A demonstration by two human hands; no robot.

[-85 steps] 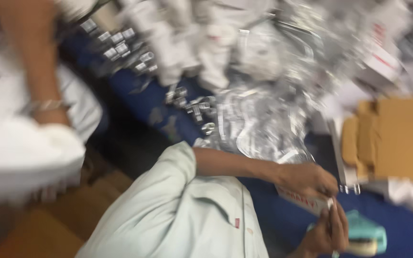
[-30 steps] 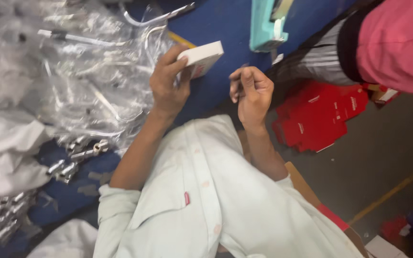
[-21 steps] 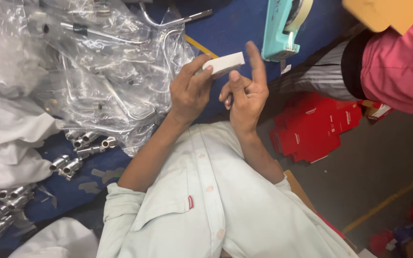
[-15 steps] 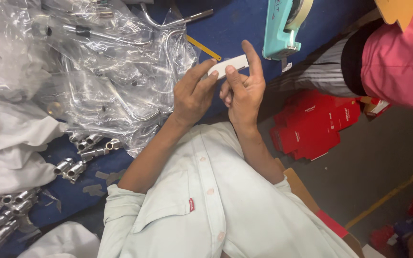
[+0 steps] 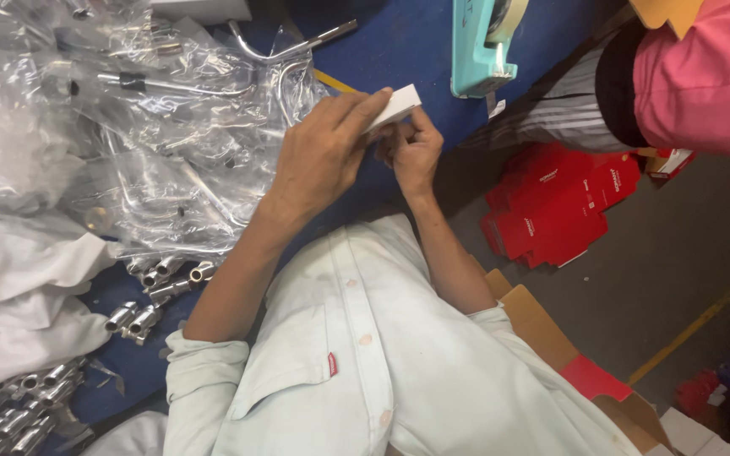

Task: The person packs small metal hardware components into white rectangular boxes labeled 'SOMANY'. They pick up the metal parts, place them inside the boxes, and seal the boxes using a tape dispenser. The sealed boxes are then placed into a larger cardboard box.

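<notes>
I see my left hand clamped on the small white box, thumb under, fingers over. My right hand, at four o'clock of it, pinches its end. It looks light, thin-walled and crushable; I'd grip the edges.

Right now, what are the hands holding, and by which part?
Both hold one small white rectangular cardboard box. The left hand grips its long sides from above, fingertips reaching the far end; the right hand pinches the near end from below.

Blue table, grey floor, yellow floor line
</notes>
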